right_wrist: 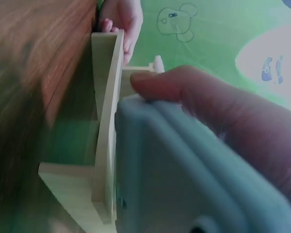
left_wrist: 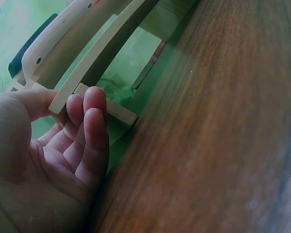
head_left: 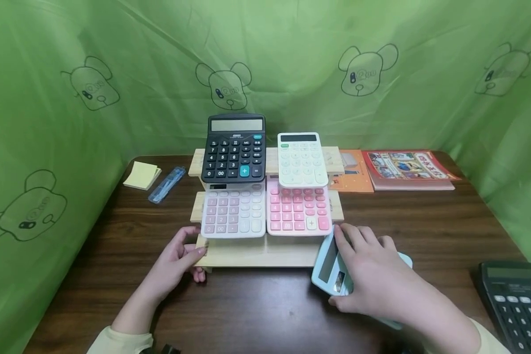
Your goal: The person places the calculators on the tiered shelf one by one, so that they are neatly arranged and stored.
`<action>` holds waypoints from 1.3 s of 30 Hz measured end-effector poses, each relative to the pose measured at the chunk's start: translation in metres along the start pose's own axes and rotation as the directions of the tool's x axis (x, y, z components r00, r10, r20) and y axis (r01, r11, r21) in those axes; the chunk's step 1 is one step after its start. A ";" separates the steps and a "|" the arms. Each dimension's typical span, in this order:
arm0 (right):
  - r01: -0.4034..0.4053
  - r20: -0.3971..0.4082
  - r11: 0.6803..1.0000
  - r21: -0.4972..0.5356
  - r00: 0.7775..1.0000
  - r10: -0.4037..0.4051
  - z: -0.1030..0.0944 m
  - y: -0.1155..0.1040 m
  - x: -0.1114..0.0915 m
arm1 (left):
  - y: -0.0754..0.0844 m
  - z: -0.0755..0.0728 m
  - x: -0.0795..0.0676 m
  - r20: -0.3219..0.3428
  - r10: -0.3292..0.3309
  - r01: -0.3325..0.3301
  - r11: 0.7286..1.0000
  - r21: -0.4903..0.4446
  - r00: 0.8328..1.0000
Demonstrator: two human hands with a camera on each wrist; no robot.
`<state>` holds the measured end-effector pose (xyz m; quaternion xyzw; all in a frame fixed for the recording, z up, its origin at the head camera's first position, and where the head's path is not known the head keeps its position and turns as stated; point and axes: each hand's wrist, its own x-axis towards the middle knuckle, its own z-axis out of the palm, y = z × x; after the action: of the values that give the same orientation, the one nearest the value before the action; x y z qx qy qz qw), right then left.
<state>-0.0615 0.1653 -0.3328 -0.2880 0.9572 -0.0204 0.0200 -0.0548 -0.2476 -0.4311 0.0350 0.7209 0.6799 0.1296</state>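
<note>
Dark worktop (head_left: 265, 314) | stepped wooden rack (head_left: 261, 253), its upper tiers bearing four calculators (head_left: 236, 147), apparently for easy viewing | right hand (head_left: 371, 270) gripping a pale-blue calculator (head_left: 329, 265) at the rack's front right corner | left hand (head_left: 177, 258) pinching the front left corner, likely steadying it

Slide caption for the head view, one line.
Left hand grips a tiered wooden stand bearing four calculators; right hand holds a light-blue calculator at the stand's lower right.
</note>
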 end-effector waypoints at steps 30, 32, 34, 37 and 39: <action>0.083 0.086 0.991 -0.107 0.994 -0.074 0.020 -0.025 0.001 | 0.000 -0.002 0.001 -0.002 0.001 -0.001 1.000 0.022 1.000; 0.092 0.093 0.989 -0.117 0.992 -0.081 0.021 -0.025 0.003 | 0.000 -0.002 0.001 -0.006 -0.001 0.001 1.000 0.022 1.000; 0.092 0.038 0.989 -0.117 0.995 -0.088 0.022 -0.026 0.004 | 0.000 -0.002 0.001 -0.006 -0.005 0.005 1.000 0.023 1.000; 0.057 -0.039 0.995 -0.088 0.997 -0.060 0.024 -0.031 0.006 | 0.000 -0.002 0.000 0.000 -0.012 0.012 1.000 0.022 1.000; 0.024 -0.058 0.998 -0.061 0.998 -0.028 0.025 -0.034 0.007 | 0.002 -0.001 0.000 0.000 -0.012 0.012 1.000 0.021 1.000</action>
<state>-0.0472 0.1328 -0.3560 -0.3002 0.9537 -0.0002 -0.0170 -0.0552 -0.2485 -0.4296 0.0323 0.7280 0.6717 0.1334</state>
